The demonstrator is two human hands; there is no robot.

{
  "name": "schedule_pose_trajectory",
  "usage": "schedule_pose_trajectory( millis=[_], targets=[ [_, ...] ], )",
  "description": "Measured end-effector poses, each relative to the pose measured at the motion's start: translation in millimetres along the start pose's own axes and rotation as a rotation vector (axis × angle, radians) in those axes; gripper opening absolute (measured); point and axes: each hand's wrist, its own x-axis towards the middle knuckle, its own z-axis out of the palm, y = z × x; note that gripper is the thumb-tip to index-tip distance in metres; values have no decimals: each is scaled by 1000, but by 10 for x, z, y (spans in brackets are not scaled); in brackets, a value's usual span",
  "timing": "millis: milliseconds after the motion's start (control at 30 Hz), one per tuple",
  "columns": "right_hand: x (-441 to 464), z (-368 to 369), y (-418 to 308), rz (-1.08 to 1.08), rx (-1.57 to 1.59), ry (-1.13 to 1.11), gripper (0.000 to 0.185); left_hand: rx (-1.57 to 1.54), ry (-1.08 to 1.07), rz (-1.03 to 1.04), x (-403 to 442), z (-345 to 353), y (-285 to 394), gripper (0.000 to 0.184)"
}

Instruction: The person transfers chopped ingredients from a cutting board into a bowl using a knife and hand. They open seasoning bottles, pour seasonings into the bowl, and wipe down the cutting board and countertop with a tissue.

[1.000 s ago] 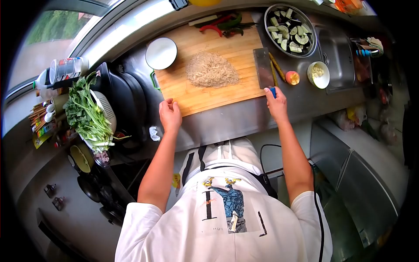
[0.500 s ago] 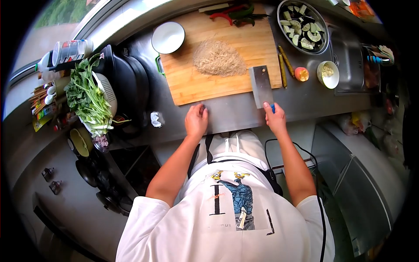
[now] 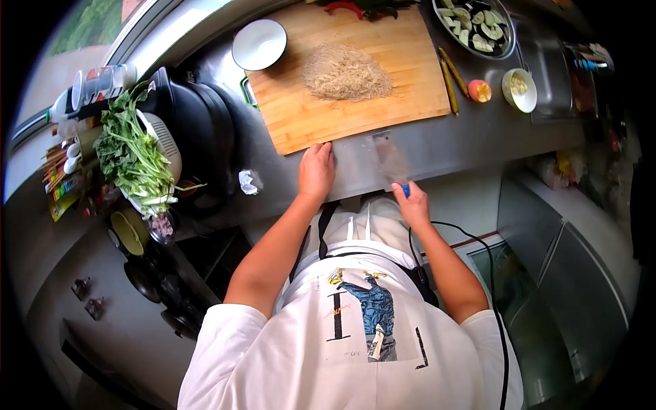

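My right hand (image 3: 413, 205) is wrapped round the blue handle of a cleaver (image 3: 391, 156). Its broad blade is smeared by motion over the steel counter, in front of the wooden cutting board (image 3: 294, 126). My left hand (image 3: 317, 169) is closed, its fingertips at the board's near edge; whatever they pinch, if anything, is hidden. A heap of pale, thin shreds (image 3: 347, 74) lies on the board. At the board's left corner stands a white bowl (image 3: 260, 45) with a dark rim.
Right of the board are two thin brownish-green sticks (image 3: 449, 80), a partly peeled reddish fruit (image 3: 480, 91), a small bowl (image 3: 525, 99) with pale pieces, and a metal basin (image 3: 507, 42) of cut eggplant. Leafy greens (image 3: 137, 150) fill a white basket at left. Crumpled white paper (image 3: 248, 182) lies nearby.
The cleaver has left the board's right front area and come down and left, nearer my body. My left hand has moved up to the board's edge. The view has shifted slightly.
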Motion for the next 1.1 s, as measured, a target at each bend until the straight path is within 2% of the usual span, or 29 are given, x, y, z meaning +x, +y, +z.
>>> schedule_pose_trajectory(
  millis=[100, 167, 300, 367, 633, 733, 933, 1000, 1100],
  targets=[
    [-125, 342, -289, -43, 1, 23, 46, 0, 0, 66, -37, 49, -70, 21],
    [-174, 542, -449, 32, -10, -15, 47, -3, 45, 81, 7, 105, -129, 19],
    [-293, 809, -593, 48, 33, 76, 46, -23, 92, 74, -10, 90, -139, 20],
    [-324, 851, -599, 46, 19, 82, 45, -51, 79, 5, -26, 58, -171, 20],
    [-393, 914, -626, 16, -33, 109, 44, -18, 54, 18, -23, 7, -247, 16],
    [-400, 939, -641, 48, -46, 57, 45, -14, 42, 9, -16, 11, -253, 14],
    [-410, 988, -603, 23, 89, 65, 47, -43, 51, 3, -15, 29, -295, 12],
    [-410, 971, -560, 47, 230, -11, 47, -50, 60, 11, -28, -14, -283, 12],
    [-389, 882, -587, 99, 233, -77, 47, -111, 118, 85, 32, -199, -216, 11]
  ],
)
